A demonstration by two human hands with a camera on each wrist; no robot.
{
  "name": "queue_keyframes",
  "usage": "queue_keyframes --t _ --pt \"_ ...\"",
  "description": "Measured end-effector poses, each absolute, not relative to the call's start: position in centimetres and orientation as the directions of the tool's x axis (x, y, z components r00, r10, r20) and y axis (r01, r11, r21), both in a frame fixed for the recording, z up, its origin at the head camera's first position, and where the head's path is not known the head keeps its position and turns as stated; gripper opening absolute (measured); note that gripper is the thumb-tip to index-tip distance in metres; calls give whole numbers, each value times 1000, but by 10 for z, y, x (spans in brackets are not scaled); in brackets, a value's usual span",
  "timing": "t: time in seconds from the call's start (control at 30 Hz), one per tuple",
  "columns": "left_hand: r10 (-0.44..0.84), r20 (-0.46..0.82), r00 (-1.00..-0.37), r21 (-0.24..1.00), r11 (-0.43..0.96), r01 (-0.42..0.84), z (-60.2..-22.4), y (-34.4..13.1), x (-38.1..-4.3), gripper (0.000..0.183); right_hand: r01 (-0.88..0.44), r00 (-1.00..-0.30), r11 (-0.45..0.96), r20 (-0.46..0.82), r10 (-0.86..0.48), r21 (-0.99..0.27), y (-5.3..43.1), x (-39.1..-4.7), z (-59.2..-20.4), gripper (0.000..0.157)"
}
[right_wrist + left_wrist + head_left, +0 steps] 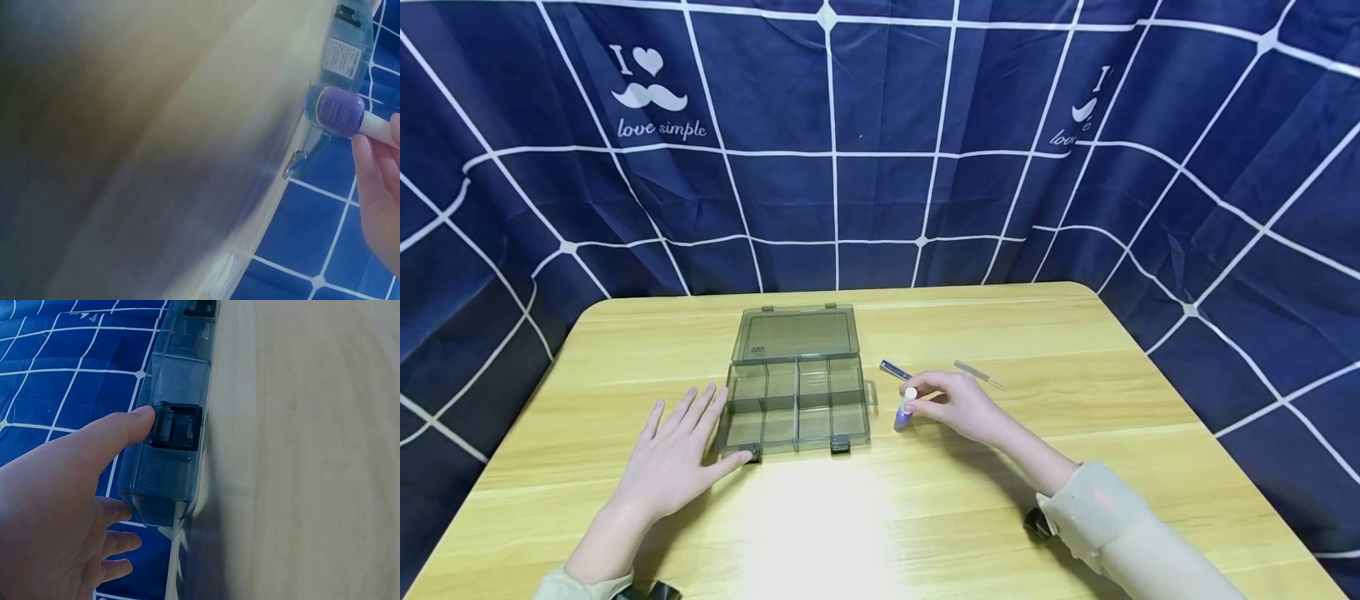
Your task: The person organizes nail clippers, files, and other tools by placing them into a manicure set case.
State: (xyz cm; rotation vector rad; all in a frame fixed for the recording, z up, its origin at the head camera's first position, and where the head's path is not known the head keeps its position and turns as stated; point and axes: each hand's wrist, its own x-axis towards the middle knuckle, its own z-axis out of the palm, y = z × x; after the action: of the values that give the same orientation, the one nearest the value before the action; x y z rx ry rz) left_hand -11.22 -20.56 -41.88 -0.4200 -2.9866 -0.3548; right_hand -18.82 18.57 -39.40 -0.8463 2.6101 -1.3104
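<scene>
A smoky clear plastic organizer box [796, 400] lies with its lid [795, 333] folded back, and its compartments hold nothing. My left hand [673, 458] rests at its front left corner, fingers spread along the left side. In the left wrist view the thumb touches a black latch [177, 427]. To the right of the box, my right hand [958, 404] pinches a purple nail polish bottle [902, 417] by its white cap [911, 394]. The bottle tilts close over the table in the right wrist view, its purple glass [340, 111] beside the box's end wall.
Behind the right hand lies a nail clipper [894, 370]. A thin translucent stick-like tool [979, 374] is farther right on the wooden table [1037, 333]. A dark blue curtain [880, 200] with white lines surrounds the table's back and sides.
</scene>
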Motion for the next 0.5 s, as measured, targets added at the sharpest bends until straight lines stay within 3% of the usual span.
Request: queue_keyframes --t 0.3,0.5 --pt "260 134 -956 213 935 284 -420 -207 -113 94 -367 -886 489 138 -442 -791 179 -185 -388 20" --pt "257 125 -958 219 935 279 -419 -207 -114 94 -356 -894 413 178 -410 -838 175 -185 -382 19"
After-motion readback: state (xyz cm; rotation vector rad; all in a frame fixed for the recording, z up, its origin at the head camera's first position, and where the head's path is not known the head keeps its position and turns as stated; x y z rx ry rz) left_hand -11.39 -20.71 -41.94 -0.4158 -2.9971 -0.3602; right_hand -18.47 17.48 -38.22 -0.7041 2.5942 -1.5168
